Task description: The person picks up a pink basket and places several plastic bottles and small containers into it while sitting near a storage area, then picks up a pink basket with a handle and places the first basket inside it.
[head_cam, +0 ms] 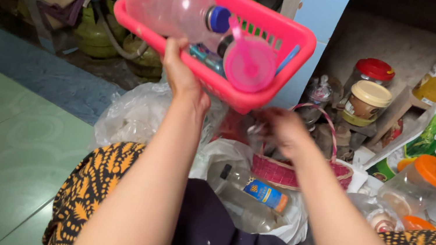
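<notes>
Both forearms reach out over a patterned lap: the left hand (182, 72) has its fingers clamped on the near rim of a pink basket (280, 29), raised and tilted above the floor, carrying a clear bottle (172, 9) with a blue cap and a pink round lid (249, 64). The right hand (282, 128) is blurred beneath the basket, its fingers curled, grip undetermined, just above a small woven basket (283, 172). Jars (368, 97) stand beyond; another bottle (254, 190) lies in a plastic bag.
</notes>
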